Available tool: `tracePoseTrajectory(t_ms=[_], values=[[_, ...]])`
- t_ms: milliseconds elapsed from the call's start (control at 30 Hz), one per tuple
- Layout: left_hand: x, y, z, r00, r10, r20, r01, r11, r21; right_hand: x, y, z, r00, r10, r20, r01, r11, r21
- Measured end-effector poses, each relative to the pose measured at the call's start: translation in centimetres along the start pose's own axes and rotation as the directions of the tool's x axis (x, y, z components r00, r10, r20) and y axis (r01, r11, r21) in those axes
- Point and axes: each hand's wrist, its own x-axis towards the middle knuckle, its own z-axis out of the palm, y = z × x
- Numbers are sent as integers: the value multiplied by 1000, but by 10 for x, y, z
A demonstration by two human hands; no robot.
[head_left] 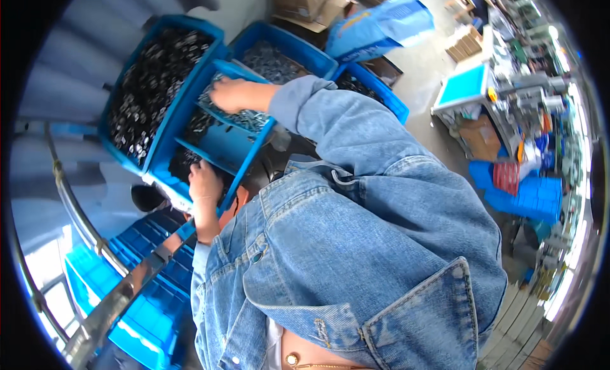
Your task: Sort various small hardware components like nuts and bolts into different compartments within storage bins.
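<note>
A blue divided bin (232,145) stands in front of me, with small parts in its compartments. My right hand (230,95) reaches into the far compartment, its curled fingers down among small silver metal parts (251,120). Over the nearest compartment, my left hand (205,184) is bent with its fingers drawn together near small dark parts (183,161). What either hand has between its fingertips is hidden. More dark parts (201,123) lie in the middle section, beside bare blue plastic.
To the left is a large blue crate (219,34) of shiny black parts (149,84). Behind stands another blue bin (327,63) with grey parts, near a blue-white bag (381,30). A metal rail (136,278) and stacked blue crates (136,335) are at lower left.
</note>
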Motion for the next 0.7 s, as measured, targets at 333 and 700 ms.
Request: tracePoseTrajectory(t_ms=[333, 700], values=[[-17, 22, -14, 971, -234, -46, 221, 956, -191, -33, 20, 23, 951, -296, -84, 276, 941, -195], [-28, 44, -34, 865, -501, 37, 495, 837, -235, -16, 49, 3, 826, -556, 94, 557, 830, 23]])
